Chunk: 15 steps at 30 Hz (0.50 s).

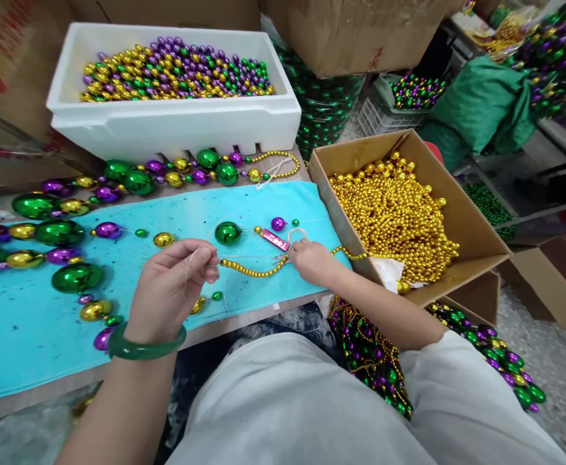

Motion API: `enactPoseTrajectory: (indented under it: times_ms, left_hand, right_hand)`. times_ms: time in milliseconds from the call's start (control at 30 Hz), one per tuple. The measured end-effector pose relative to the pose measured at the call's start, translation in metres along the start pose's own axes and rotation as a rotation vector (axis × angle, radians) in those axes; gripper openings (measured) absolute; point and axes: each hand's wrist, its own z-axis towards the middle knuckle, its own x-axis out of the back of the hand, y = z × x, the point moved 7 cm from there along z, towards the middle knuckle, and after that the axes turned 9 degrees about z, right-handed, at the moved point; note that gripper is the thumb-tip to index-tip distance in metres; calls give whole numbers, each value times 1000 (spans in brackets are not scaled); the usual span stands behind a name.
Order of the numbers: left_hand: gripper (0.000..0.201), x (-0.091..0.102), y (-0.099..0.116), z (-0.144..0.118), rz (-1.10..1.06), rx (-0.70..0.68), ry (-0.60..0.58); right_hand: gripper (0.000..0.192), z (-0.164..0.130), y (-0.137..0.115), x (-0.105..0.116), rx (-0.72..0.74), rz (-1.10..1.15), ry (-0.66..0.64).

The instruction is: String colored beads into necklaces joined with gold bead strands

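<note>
— Looking down from the head camera, what has the left hand (169, 290) got?

— Its thumb and forefinger are pinched shut on a thin thread (193, 258), just above the turquoise cloth (31, 323). A green bangle (144, 349) sits on that wrist.

— And the right hand (312, 261)?

— Fingers curled and closed at the end of a strand of small gold beads (251, 270), which lies on the cloth between the two hands. Whether it grips the strand or the thread there, I cannot tell — the fingers hide it. A pink lighter (275, 239) lies just beside the fingertips.

— What lies about them?

— A large green bauble (228, 233) just above the strand, a gold one (163, 239) and a purple one (277, 223) near it. Bigger green, gold and purple baubles crowd the left of the cloth. Behind stands a white foam box (176, 123) of mixed beads; to the right, touching the table edge, a cardboard box (476, 226) heaped with gold bead strands (394, 206).
</note>
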Motion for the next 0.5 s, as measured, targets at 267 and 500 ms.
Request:
enactPoseTrajectory:
  times_ms: [267, 500]
  left_hand:
    - [14, 8, -12, 11, -77, 43, 32]
    - [15, 8, -28, 17, -249, 212, -11]
  right_hand:
    - [29, -6, 0, -5, 23, -87, 44]
    - [8, -21, 11, 16, 12, 477, 13]
